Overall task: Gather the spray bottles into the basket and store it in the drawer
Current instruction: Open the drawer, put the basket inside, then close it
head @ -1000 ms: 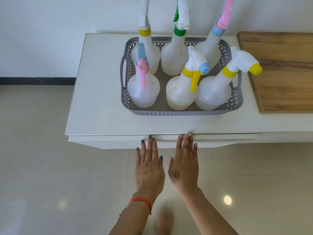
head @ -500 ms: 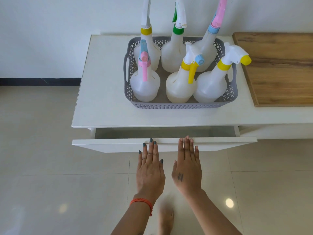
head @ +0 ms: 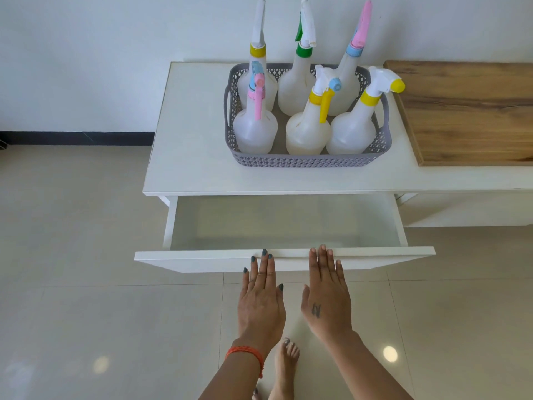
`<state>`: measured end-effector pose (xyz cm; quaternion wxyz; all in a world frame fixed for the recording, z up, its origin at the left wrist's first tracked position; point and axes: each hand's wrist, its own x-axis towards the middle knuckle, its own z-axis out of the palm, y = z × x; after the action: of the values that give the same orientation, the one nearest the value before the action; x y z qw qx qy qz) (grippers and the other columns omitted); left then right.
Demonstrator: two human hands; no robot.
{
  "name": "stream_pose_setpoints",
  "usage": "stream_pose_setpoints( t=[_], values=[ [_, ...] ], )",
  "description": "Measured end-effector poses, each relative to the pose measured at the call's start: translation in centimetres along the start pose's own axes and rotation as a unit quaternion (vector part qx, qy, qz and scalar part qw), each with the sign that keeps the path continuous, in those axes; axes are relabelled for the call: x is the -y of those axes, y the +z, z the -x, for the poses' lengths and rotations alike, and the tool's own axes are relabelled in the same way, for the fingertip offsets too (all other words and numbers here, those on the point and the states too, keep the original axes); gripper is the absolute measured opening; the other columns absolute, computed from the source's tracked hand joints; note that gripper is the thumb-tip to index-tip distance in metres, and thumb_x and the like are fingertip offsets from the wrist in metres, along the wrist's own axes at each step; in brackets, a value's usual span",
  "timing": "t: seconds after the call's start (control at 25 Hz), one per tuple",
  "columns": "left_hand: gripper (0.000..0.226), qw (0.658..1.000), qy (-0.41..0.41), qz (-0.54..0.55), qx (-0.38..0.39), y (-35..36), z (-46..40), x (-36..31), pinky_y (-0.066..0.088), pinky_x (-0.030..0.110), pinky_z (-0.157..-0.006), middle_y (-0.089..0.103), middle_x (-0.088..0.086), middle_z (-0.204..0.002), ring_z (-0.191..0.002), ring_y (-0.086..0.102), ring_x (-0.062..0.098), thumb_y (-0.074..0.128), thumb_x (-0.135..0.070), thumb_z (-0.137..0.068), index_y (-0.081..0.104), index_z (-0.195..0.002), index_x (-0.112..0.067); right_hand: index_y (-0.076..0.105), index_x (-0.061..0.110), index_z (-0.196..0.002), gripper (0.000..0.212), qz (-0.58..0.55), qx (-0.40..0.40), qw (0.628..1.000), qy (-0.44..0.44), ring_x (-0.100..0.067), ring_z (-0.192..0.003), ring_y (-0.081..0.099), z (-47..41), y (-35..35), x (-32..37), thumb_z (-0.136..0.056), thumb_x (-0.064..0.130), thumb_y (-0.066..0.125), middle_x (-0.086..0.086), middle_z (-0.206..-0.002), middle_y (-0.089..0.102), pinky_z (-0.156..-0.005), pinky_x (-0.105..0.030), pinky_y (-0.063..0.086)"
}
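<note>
A grey perforated basket stands on the white cabinet top and holds several white spray bottles, among them one with a pink trigger and one with a yellow nozzle. Below it the white drawer is pulled far out and its inside is bare. My left hand and my right hand lie side by side, palms down, with fingertips hooked over the top edge of the drawer front.
A wooden board lies on the cabinet top right of the basket. A white wall runs behind the cabinet. Beige floor tiles surround it, and my bare foot stands below my hands.
The drawer has slid from nearly closed to wide open, drawn toward me by both hands. The basket and bottles have stayed in place on the cabinet top.
</note>
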<state>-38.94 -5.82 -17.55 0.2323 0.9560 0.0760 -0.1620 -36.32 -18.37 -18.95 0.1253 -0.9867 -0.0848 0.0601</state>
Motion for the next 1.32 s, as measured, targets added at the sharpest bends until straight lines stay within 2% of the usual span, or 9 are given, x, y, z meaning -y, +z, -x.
stream_pose_setpoints(
  t=[0.08, 0.28, 0.44, 0.68, 0.8, 0.96, 1.04, 1.24, 1.32],
  values=[
    [0.054, 1.0, 0.003, -0.003, 0.004, 0.4, 1.3, 0.1, -0.019, 0.03, -0.115, -0.029, -0.006, -0.148, -0.135, -0.032, 0.017, 0.011, -0.027, -0.1, -0.026, -0.137, -0.019, 0.023, 0.001, -0.143, 0.069, -0.004, 0.005, 1.0, 0.005, -0.034, -0.141, 0.019, 1.3, -0.2, 0.0, -0.081, 0.004, 0.055, -0.02, -0.151, 0.022, -0.114, -0.032, -0.006],
    [0.054, 1.0, -0.005, 0.001, 0.008, 1.5, 4.3, 0.2, -0.019, 0.03, -0.115, -0.03, -0.006, -0.147, -0.135, -0.032, 0.019, 0.013, -0.027, -0.1, -0.026, -0.137, -0.018, 0.04, -0.005, -0.135, 0.071, 0.007, 0.005, 1.0, 0.011, -0.039, -0.131, 0.038, 4.4, -0.3, 0.0, -0.069, 0.001, 0.067, -0.025, -0.141, 0.041, -0.114, -0.036, 0.006],
    [0.055, 1.0, -0.007, -0.001, 0.0, 2.4, 5.9, 0.3, -0.018, 0.03, -0.114, -0.03, -0.006, -0.147, -0.134, -0.033, 0.019, 0.014, -0.026, -0.1, -0.024, -0.138, -0.019, 0.036, -0.003, -0.137, 0.07, 0.012, 0.003, 1.0, -0.003, -0.037, -0.134, 0.034, 6.3, 0.0, -0.6, -0.073, 0.002, 0.062, -0.024, -0.144, 0.038, -0.115, -0.044, 0.021],
    [0.055, 1.0, -0.013, 0.009, -0.008, 3.2, 8.2, 0.0, -0.016, 0.028, -0.115, -0.026, -0.009, -0.147, -0.134, -0.03, 0.012, 0.016, -0.025, -0.1, -0.015, -0.145, -0.016, 0.018, 0.003, -0.145, 0.066, 0.004, 0.027, 0.999, -0.018, -0.033, -0.143, 0.014, 8.5, -0.1, -0.9, -0.085, 0.006, 0.046, -0.019, -0.153, 0.019, -0.118, -0.04, 0.006],
    [0.055, 1.0, -0.019, 0.011, -0.005, 3.7, 9.4, 0.0, -0.016, 0.028, -0.115, -0.026, -0.009, -0.148, -0.134, -0.029, 0.011, 0.016, -0.025, -0.1, -0.015, -0.145, -0.016, 0.024, 0.001, -0.143, 0.066, -0.001, 0.027, 0.999, -0.018, -0.035, -0.141, 0.019, 9.9, -0.2, -1.0, -0.082, 0.004, 0.05, -0.021, -0.151, 0.024, -0.116, -0.044, 0.01],
    [0.055, 1.0, -0.023, 0.013, -0.002, 4.4, 11.1, 0.1, -0.016, 0.028, -0.115, -0.027, -0.009, -0.147, -0.133, -0.031, 0.012, 0.016, -0.024, -0.1, -0.016, -0.145, -0.016, 0.044, -0.004, -0.133, 0.069, 0.011, 0.014, 1.0, -0.015, -0.039, -0.129, 0.043, 11.9, -0.1, -1.1, -0.067, -0.001, 0.066, -0.025, -0.138, 0.046, -0.106, -0.052, 0.032],
    [0.056, 1.0, -0.024, 0.016, -0.005, 4.8, 12.2, 0.1, -0.017, 0.027, -0.114, -0.027, -0.008, -0.147, -0.133, -0.031, 0.013, 0.017, -0.024, -0.1, -0.015, -0.145, -0.016, 0.049, -0.004, -0.129, 0.071, 0.021, 0.013, 1.0, -0.015, -0.038, -0.124, 0.048, 13.0, -0.1, -1.1, -0.062, 0.0, 0.07, -0.025, -0.133, 0.051, -0.101, -0.052, 0.037],
    [0.056, 0.999, -0.027, 0.016, -0.007, 5.6, 14.5, 0.1, -0.015, 0.026, -0.115, -0.028, -0.008, -0.146, -0.133, -0.031, 0.013, 0.017, -0.024, -0.1, -0.014, -0.146, -0.015, 0.054, -0.004, -0.125, 0.073, 0.036, 0.011, 0.999, -0.015, -0.036, -0.12, 0.053, 15.4, -0.1, -1.0, -0.056, 0.002, 0.074, -0.023, -0.129, 0.056, -0.098, -0.051, 0.041],
    [0.056, 0.999, -0.028, 0.015, -0.006, 5.9, 15.3, 0.2, -0.015, 0.026, -0.115, -0.028, -0.008, -0.147, -0.133, -0.031, 0.013, 0.017, -0.024, -0.1, -0.015, -0.146, -0.016, 0.053, -0.003, -0.126, 0.073, 0.037, 0.016, 0.999, -0.011, -0.036, -0.121, 0.053, 16.3, -0.1, -1.1, -0.057, 0.002, 0.073, -0.023, -0.13, 0.055, -0.109, -0.042, 0.03]
  ],
)
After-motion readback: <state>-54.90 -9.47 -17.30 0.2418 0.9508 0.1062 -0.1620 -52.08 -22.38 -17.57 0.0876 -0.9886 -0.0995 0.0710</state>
